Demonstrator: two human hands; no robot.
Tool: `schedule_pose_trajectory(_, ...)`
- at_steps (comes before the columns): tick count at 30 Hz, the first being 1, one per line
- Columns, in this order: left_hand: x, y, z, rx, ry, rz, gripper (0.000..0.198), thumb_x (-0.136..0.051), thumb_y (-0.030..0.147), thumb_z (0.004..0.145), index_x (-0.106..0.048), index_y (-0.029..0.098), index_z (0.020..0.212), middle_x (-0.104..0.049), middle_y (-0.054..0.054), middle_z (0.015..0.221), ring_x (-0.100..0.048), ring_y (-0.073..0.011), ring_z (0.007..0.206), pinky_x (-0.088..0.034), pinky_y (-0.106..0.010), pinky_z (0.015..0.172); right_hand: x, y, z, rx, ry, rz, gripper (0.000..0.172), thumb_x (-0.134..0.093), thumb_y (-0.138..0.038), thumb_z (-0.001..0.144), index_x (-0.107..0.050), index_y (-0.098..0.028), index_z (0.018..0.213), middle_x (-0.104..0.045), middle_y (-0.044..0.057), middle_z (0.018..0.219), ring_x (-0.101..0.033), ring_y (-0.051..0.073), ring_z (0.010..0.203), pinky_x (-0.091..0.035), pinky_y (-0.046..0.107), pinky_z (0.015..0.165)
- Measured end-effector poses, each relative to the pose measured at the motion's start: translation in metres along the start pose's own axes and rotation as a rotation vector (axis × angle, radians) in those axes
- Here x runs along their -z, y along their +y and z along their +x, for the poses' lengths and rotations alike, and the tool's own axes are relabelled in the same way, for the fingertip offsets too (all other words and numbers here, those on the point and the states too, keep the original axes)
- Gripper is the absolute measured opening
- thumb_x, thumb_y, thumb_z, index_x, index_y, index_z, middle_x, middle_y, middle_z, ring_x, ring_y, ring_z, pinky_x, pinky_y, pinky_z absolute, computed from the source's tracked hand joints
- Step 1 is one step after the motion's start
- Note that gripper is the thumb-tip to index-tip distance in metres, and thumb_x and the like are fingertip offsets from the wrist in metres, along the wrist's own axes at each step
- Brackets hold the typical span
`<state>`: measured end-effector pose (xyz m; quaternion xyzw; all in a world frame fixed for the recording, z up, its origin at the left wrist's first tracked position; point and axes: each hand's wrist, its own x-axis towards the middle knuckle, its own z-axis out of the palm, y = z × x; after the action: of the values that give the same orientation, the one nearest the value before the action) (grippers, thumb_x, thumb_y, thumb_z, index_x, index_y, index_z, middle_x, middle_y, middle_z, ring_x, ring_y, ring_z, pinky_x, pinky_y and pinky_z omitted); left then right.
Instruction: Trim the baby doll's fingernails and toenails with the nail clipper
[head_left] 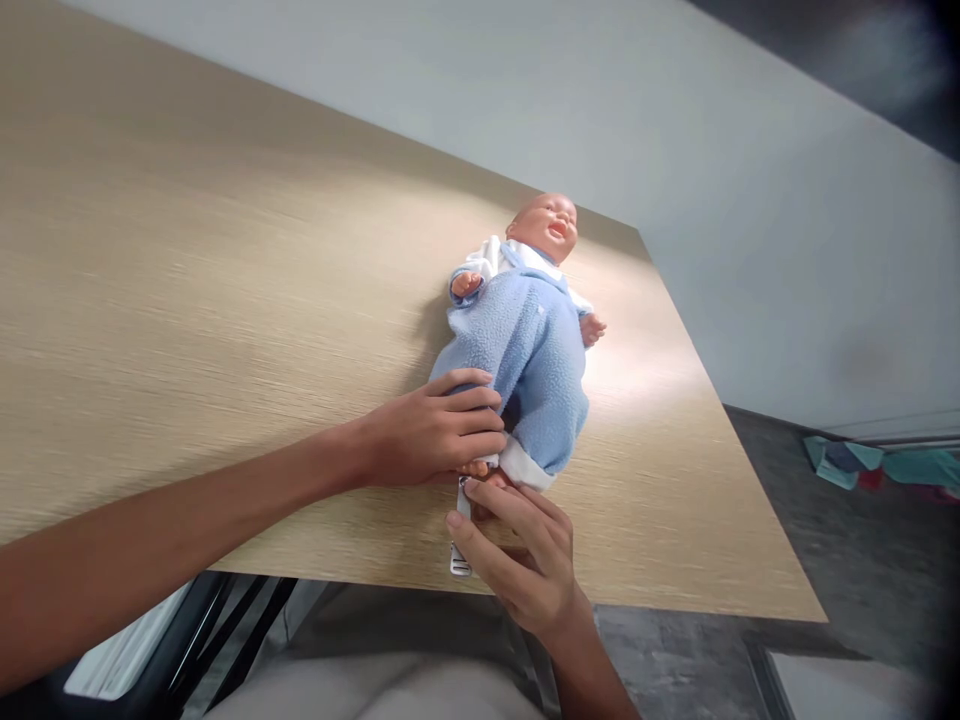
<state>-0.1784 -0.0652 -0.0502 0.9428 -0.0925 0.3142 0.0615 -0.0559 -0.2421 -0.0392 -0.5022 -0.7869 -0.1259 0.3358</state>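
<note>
A baby doll (525, 320) in blue fleece overalls and a white shirt lies on its back on the wooden table, its head away from me. My left hand (435, 425) is closed over the doll's lower leg on the left, with the toes showing just below my fingers. Between the thumb and fingers of my right hand (525, 540) is a small silver nail clipper (460, 558). Its upper end lies close to the toes of that foot; whether it touches them I cannot tell. The doll's other foot is partly hidden behind my right fingers.
The pale wooden table (225, 250) meets a white wall (420, 80) at the back, and its right edge slants down towards the floor. A black chair frame (202, 640) stands below the front edge. Coloured cloths (862, 465) hang at the far right.
</note>
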Motion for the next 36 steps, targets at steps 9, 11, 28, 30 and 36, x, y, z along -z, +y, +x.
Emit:
schedule_pose_trajectory(9,0.001,0.0005,0.0003,0.003,-0.006,-0.001,0.036,-0.034,0.03,0.109,-0.067,0.017,0.102,-0.073,-0.005,0.103,-0.062,-0.0204,0.111,-0.037,-0.041,0.115,-0.0019,-0.0018,-0.0004,-0.006,0.009,-0.017,0.028,-0.05,-0.002,0.094,-0.07,-0.019,0.104,-0.07,0.01,0.109,-0.069,0.018,0.096,-0.055,0.031,0.076)
schedule_pose_trajectory(11,0.0009,0.0005,0.0002,-0.001,-0.001,-0.004,0.037,-0.033,0.03,0.109,-0.067,0.017,0.102,-0.073,-0.006,0.103,-0.062,-0.0208,0.11,-0.037,-0.042,0.115,-0.0016,-0.0015,0.0002,-0.004,0.011,-0.011,0.028,-0.05,-0.002,0.094,-0.07,-0.018,0.105,-0.07,0.011,0.11,-0.069,0.017,0.095,-0.055,0.03,0.076)
schedule_pose_trajectory(28,-0.0006,0.0005,-0.0004,0.006,-0.007,-0.007,0.037,-0.033,0.034,0.109,-0.067,0.018,0.103,-0.073,-0.005,0.104,-0.061,-0.0201,0.112,-0.036,-0.041,0.116,-0.0018,-0.0035,-0.0005,-0.003,0.009,-0.062,0.028,-0.055,-0.001,0.09,-0.07,-0.02,0.105,-0.071,0.011,0.108,-0.07,0.018,0.093,-0.056,0.031,0.075)
schedule_pose_trajectory(30,-0.0006,0.0007,-0.0002,0.006,-0.002,-0.015,0.039,-0.032,0.033,0.109,-0.067,0.017,0.103,-0.073,-0.006,0.104,-0.061,-0.0205,0.111,-0.036,-0.041,0.116,-0.0012,-0.004,0.0005,-0.009,0.006,-0.068,0.027,-0.055,-0.003,0.091,-0.07,-0.02,0.105,-0.071,0.01,0.108,-0.07,0.018,0.092,-0.056,0.031,0.074)
schedule_pose_trajectory(36,-0.0001,0.0007,0.0001,0.01,-0.007,-0.023,0.037,-0.034,0.033,0.109,-0.067,0.018,0.102,-0.073,-0.006,0.104,-0.061,-0.0207,0.111,-0.036,-0.042,0.116,-0.0006,-0.0052,0.0016,-0.009,0.005,-0.067,0.028,-0.054,-0.002,0.091,-0.071,-0.019,0.104,-0.072,0.011,0.107,-0.071,0.017,0.09,-0.055,0.03,0.075)
